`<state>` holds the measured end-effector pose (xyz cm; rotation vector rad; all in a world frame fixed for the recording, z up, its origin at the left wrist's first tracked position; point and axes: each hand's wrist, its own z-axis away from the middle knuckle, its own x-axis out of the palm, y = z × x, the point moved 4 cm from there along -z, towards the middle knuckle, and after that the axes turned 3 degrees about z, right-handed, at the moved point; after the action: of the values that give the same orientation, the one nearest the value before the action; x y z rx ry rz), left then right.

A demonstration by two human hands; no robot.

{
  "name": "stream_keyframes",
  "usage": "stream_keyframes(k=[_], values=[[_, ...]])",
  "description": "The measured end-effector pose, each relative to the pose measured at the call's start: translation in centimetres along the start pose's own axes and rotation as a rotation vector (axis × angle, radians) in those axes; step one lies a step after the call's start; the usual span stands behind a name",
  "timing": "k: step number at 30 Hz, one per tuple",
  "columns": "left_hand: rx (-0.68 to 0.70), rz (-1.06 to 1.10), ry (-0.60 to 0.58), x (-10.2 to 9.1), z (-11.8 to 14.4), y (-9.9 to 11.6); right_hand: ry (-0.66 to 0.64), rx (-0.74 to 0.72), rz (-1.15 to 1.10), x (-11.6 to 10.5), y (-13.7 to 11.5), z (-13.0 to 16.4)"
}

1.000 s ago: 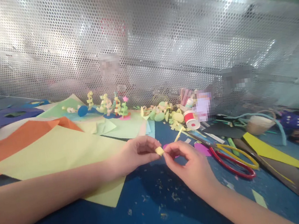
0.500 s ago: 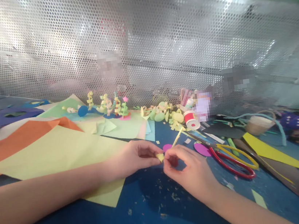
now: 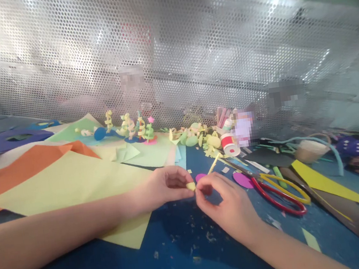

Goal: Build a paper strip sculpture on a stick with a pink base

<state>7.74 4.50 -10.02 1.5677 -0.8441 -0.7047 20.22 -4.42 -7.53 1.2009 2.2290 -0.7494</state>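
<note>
Between the thumb and fingertips of my left hand (image 3: 165, 187) is a small, pale yellow folded piece of paper (image 3: 190, 186). My right hand (image 3: 226, 201) is closed in a pinch, its fingertips touching or almost touching that piece. A narrow pale yellow paper strip (image 3: 214, 163) sticks up from behind the right fingers, which seem to hold it. Whether the strip joins the folded piece is hidden by the fingers. Two magenta paper discs (image 3: 243, 180) lie on the table just beyond my right hand.
Scissors (image 3: 281, 194) with red and yellow handles lie at right. Large yellow (image 3: 73, 179) and orange paper sheets (image 3: 37, 160) cover the left. Small paper trees (image 3: 141, 128), cut paper shapes (image 3: 193, 137) and a red-white spool (image 3: 230, 144) stand before a perforated metal screen (image 3: 170, 65).
The left fingers have shifted slightly and the folded yellow piece has turned a little in them. The right hand stays almost in place, with the strip showing as before.
</note>
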Motion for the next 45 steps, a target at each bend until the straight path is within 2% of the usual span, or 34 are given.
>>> stream_keyframes(k=[9,19,21,24,28,31,38,45], values=[[-0.014,-0.014,0.014,-0.1,0.1,-0.1,0.011,-0.008,0.017,0.0,0.0,0.2],[-0.028,0.038,-0.09,0.6,0.4,-0.2,-0.004,-0.084,0.059,0.1,-0.6,0.2],[-0.01,0.04,-0.075,0.5,0.3,-0.1,-0.03,-0.058,0.037,0.1,-0.4,0.1],[0.013,-0.001,0.029,0.1,0.2,-0.1,-0.067,0.021,-0.043,0.3,0.0,0.0],[0.002,-0.074,0.109,-0.3,0.1,-0.1,-0.04,0.178,-0.123,0.3,0.9,0.0],[0.025,-0.054,0.141,-0.4,0.2,0.0,-0.029,0.23,-0.137,0.3,1.3,0.0],[0.06,-0.003,0.053,-0.1,0.1,0.1,-0.015,0.183,-0.133,0.3,0.9,-0.1],[0.086,-0.019,0.044,0.0,0.2,0.2,0.012,0.172,-0.113,0.3,0.8,-0.2]])
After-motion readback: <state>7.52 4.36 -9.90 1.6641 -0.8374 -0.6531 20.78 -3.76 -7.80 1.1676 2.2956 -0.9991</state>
